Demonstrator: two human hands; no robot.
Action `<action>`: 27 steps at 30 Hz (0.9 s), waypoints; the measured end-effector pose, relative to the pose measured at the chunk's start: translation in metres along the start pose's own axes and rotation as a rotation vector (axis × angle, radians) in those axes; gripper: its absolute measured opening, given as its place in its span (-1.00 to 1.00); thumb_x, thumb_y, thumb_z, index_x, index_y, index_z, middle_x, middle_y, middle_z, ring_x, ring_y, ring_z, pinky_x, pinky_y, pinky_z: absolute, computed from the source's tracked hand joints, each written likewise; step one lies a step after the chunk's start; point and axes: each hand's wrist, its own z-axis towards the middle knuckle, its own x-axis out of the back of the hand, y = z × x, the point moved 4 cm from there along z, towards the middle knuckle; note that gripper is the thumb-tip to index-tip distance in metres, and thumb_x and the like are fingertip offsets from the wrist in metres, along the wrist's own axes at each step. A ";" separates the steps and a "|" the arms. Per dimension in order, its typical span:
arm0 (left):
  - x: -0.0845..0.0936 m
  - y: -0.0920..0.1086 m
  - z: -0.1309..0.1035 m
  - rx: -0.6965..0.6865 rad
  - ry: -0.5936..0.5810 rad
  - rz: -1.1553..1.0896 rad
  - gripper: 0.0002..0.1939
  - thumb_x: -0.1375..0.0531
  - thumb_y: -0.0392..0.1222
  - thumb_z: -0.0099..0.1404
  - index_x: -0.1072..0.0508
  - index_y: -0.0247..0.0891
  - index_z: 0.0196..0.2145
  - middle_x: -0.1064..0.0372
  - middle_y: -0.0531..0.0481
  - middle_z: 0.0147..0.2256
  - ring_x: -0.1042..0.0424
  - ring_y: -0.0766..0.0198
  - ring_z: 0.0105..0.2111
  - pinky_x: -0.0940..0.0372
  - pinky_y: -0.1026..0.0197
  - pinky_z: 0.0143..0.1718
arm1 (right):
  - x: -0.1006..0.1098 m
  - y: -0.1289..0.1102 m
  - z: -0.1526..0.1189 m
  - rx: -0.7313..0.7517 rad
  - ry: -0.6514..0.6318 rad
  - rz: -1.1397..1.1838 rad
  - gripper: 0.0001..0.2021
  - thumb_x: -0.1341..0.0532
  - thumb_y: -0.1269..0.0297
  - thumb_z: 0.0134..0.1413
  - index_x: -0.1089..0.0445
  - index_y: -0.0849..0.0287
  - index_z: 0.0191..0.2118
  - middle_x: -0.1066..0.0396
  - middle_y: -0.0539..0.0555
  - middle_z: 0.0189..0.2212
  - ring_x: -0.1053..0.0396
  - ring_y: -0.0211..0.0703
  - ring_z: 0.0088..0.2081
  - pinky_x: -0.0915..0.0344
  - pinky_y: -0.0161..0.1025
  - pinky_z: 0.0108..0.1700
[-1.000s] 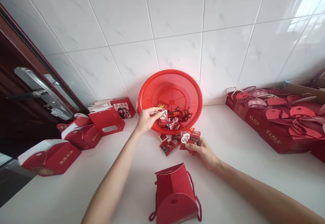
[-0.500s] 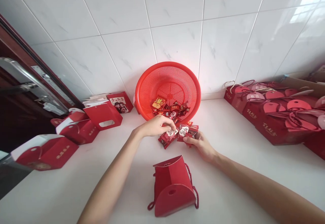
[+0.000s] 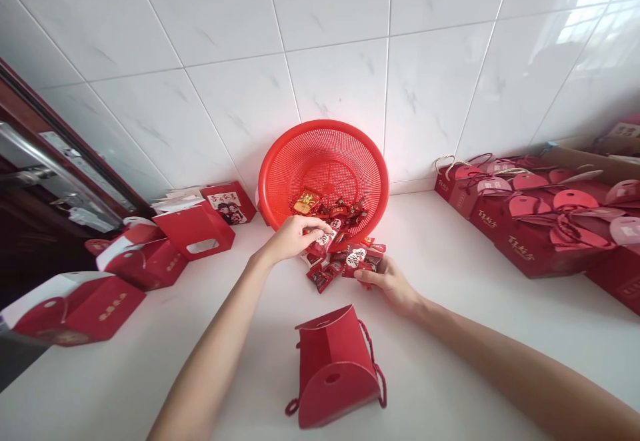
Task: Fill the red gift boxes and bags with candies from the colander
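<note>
My left hand [image 3: 299, 237] is closed in a pinch on a wrapped candy [image 3: 326, 238] with a white label, just at the near rim of the red plastic basket [image 3: 324, 126]. Several red-wrapped candies [image 3: 323, 277] lie on the counter beneath it. My right hand [image 3: 390, 281] is closed around a few wrapped candies [image 3: 358, 258], its thumb pressed on the front one. The basket leans tilted toward me with more candies [image 3: 345, 213] gathered in its lower part. Nearer to me stands a red gift box [image 3: 340, 361] with its flaps up and rope handles at its sides.
Red boxes [image 3: 105, 304] and a red bag-shaped box [image 3: 195, 227] stand on the left, near a dark door frame [image 3: 60, 154]. Rows of red boxes [image 3: 540, 227] with handles fill the right side. A white tiled wall [image 3: 340, 81] rises behind the basket.
My left hand has lifted a candy up and left from the pile toward the basket rim. My right hand keeps its candies nearly in place. The view has shifted slightly.
</note>
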 end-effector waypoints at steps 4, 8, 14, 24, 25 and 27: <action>0.016 -0.014 0.001 0.066 0.206 0.180 -0.69 -0.09 -0.22 0.32 -0.65 -0.20 -0.19 -0.63 -0.05 -0.12 -0.58 0.07 -0.04 -0.42 0.09 0.06 | -0.001 -0.001 0.000 0.003 -0.008 0.005 -0.64 -0.50 0.09 -0.18 -0.39 0.15 -0.36 -0.32 -0.06 -0.52 -0.19 -0.29 -0.51 -0.14 -0.28 -0.47; 0.032 -0.038 0.000 0.133 0.431 0.396 -0.65 -0.05 -0.30 0.33 -0.64 -0.21 -0.15 -0.61 -0.12 -0.08 -0.56 0.02 -0.02 -0.39 0.00 0.10 | 0.001 0.003 0.001 -0.013 -0.006 -0.009 -0.63 -0.50 0.08 -0.18 -0.37 0.14 -0.39 -0.30 -0.07 -0.55 -0.19 -0.28 -0.52 -0.14 -0.27 -0.47; 0.024 -0.045 0.013 -0.032 0.463 0.471 -0.67 -0.07 -0.32 0.33 -0.62 -0.22 -0.14 -0.55 -0.13 -0.03 -0.52 0.09 -0.01 -0.40 0.05 0.11 | 0.001 0.007 0.001 -0.015 -0.012 -0.023 -0.62 -0.50 0.06 -0.17 -0.40 0.15 -0.34 -0.31 -0.06 -0.54 -0.20 -0.27 -0.52 -0.13 -0.27 -0.47; -0.006 -0.044 0.086 0.006 0.135 0.440 -0.54 -0.17 -0.60 0.00 -0.68 -0.18 -0.29 -0.61 -0.15 -0.19 -0.52 -0.05 -0.05 -0.34 -0.04 0.10 | 0.001 0.008 0.004 0.004 -0.041 -0.006 -0.63 -0.49 0.07 -0.14 -0.41 0.15 -0.32 -0.30 -0.07 -0.54 -0.17 -0.31 -0.54 -0.12 -0.28 -0.47; -0.005 -0.045 0.090 0.019 0.138 0.428 -0.59 -0.19 -0.59 -0.02 -0.67 -0.18 -0.35 -0.62 -0.16 -0.24 -0.53 -0.09 -0.07 -0.33 -0.08 0.11 | 0.001 0.009 0.004 0.001 -0.043 -0.007 -0.63 -0.49 0.06 -0.14 -0.41 0.15 -0.30 -0.31 -0.07 -0.54 -0.17 -0.31 -0.54 -0.13 -0.28 -0.47; 0.000 -0.045 0.093 0.033 0.157 0.386 -0.68 -0.23 -0.53 0.01 -0.66 -0.18 -0.41 -0.62 -0.14 -0.28 -0.53 -0.11 -0.07 -0.31 -0.11 0.13 | 0.001 0.010 0.004 -0.010 -0.051 -0.003 -0.61 -0.49 0.05 -0.14 -0.42 0.15 -0.26 -0.31 -0.07 -0.53 -0.18 -0.30 -0.53 -0.14 -0.29 -0.46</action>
